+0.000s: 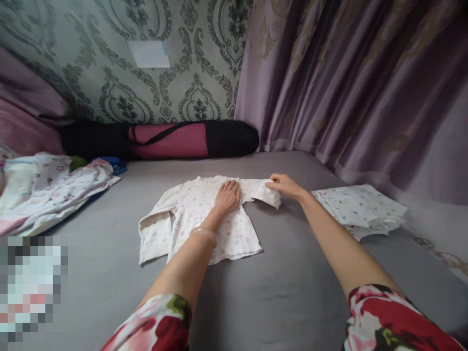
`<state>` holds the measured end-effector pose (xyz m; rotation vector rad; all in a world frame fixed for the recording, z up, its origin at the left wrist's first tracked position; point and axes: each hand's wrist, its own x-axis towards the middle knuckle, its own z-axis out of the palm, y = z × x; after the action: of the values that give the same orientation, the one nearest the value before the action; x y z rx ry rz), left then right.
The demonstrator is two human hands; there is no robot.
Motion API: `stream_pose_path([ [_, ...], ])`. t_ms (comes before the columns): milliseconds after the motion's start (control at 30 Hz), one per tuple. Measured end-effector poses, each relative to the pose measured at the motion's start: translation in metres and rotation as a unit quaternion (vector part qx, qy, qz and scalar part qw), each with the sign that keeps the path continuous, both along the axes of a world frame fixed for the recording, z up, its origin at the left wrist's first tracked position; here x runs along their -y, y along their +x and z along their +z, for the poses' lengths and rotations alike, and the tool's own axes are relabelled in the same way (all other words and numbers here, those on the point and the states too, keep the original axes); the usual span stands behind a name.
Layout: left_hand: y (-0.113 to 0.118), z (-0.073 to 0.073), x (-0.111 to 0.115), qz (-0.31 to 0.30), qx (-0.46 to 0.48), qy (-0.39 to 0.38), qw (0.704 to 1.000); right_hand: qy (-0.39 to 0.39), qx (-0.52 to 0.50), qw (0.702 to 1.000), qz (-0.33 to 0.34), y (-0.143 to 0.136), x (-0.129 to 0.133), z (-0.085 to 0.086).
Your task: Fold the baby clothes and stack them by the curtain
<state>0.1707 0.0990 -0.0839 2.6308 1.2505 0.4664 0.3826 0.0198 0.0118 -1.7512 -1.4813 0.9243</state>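
Observation:
A small white long-sleeved shirt (193, 204) with a pale print lies spread on the grey bed sheet, its collar pointing away from me. My left hand (228, 196) rests flat on the shirt's upper right part, fingers stretched out. At the end of the right sleeve, my right hand (287, 185) pinches the cuff between thumb and fingers, and the sleeve extends sideways. The left sleeve (155, 239) is bent and hangs down toward me on the sheet.
Folded white printed cloth (361, 207) lies at the right near the purple curtain (329, 78). A heap of clothes (62, 190) sits at the left. Along the patterned wall lies a long black and dark pink bag (171, 140). A pixelated patch covers the lower left corner.

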Motion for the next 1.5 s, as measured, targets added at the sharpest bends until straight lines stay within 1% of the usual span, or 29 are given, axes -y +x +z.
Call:
stream_pose_path([
  [100, -0.001, 0.0, 0.0, 0.0, -0.002, 0.001, 1.0, -0.027, 0.043, 0.999, -0.01, 0.015, -0.002, 0.013],
  [200, -0.001, 0.001, 0.0, 0.0, -0.01, 0.003, 1.0, -0.03, 0.114, 0.993, -0.014, 0.04, -0.008, 0.018],
  [300, -0.001, 0.002, 0.0, -0.003, -0.019, 0.005, 1.0, -0.032, 0.182, 0.983, -0.005, 0.068, -0.017, 0.012],
  [367, -0.001, 0.002, 0.0, -0.003, -0.021, 0.005, 1.0, -0.052, 0.218, 0.975, 0.002, 0.083, -0.023, 0.003],
  [433, -0.001, 0.002, 0.001, -0.006, -0.022, 0.007, 1.0, -0.082, 0.237, 0.968, 0.006, 0.091, -0.026, -0.006],
  [500, -0.001, 0.002, 0.001, -0.009, -0.022, 0.01, 1.0, -0.11, 0.245, 0.963, 0.003, 0.094, -0.026, -0.013],
  [567, -0.001, 0.002, 0.001, -0.011, -0.024, 0.011, 1.0, -0.141, 0.248, 0.958, -0.002, 0.094, -0.024, -0.015],
  [667, -0.001, 0.001, 0.001, -0.009, -0.028, 0.011, 1.0, -0.208, 0.225, 0.952, -0.006, 0.095, -0.019, -0.011],
  [733, 0.0, 0.0, 0.001, -0.009, -0.03, 0.013, 0.999, -0.237, 0.179, 0.955, -0.015, 0.098, -0.015, -0.008],
  [800, 0.0, -0.001, 0.001, -0.009, -0.032, 0.016, 0.999, -0.232, 0.112, 0.966, -0.035, 0.1, -0.012, -0.006],
  [900, 0.0, 0.0, 0.001, -0.007, -0.032, 0.015, 0.999, -0.192, 0.034, 0.978, -0.079, 0.1, -0.008, -0.007],
  [1000, 0.0, 0.001, 0.001, -0.003, -0.031, 0.012, 0.999, -0.164, 0.04, 0.977, -0.132, 0.095, -0.005, -0.009],
  [1100, 0.001, 0.003, 0.002, -0.004, -0.036, 0.008, 0.999, -0.17, 0.096, 0.969, -0.153, 0.09, -0.003, -0.013],
  [1167, 0.001, 0.003, 0.002, -0.006, -0.039, 0.007, 0.999, -0.181, 0.185, 0.954, -0.15, 0.088, -0.002, -0.018],
  [1200, 0.001, 0.003, 0.002, -0.007, -0.04, 0.008, 0.999, -0.184, 0.248, 0.941, -0.139, 0.086, -0.001, -0.021],
  [1267, 0.0, 0.004, 0.003, -0.006, -0.041, 0.008, 0.999, -0.183, 0.372, 0.903, -0.113, 0.082, 0.001, -0.029],
  [1300, 0.0, 0.004, 0.003, -0.004, -0.04, 0.008, 0.999, -0.181, 0.417, 0.885, -0.101, 0.079, 0.002, -0.034],
  [1333, 0.0, 0.004, 0.003, -0.003, -0.04, 0.007, 0.999, -0.178, 0.447, 0.872, -0.095, 0.075, 0.003, -0.038],
  [1400, 0.0, 0.003, 0.003, -0.002, -0.037, 0.008, 0.999, -0.165, 0.481, 0.855, -0.104, 0.066, 0.006, -0.045],
  [1467, 0.0, 0.003, 0.003, -0.003, -0.035, 0.013, 0.999, -0.139, 0.519, 0.835, -0.122, 0.056, 0.009, -0.048],
  [1500, 0.0, 0.002, 0.003, -0.004, -0.034, 0.015, 0.999, -0.128, 0.537, 0.826, -0.113, 0.051, 0.009, -0.048],
])
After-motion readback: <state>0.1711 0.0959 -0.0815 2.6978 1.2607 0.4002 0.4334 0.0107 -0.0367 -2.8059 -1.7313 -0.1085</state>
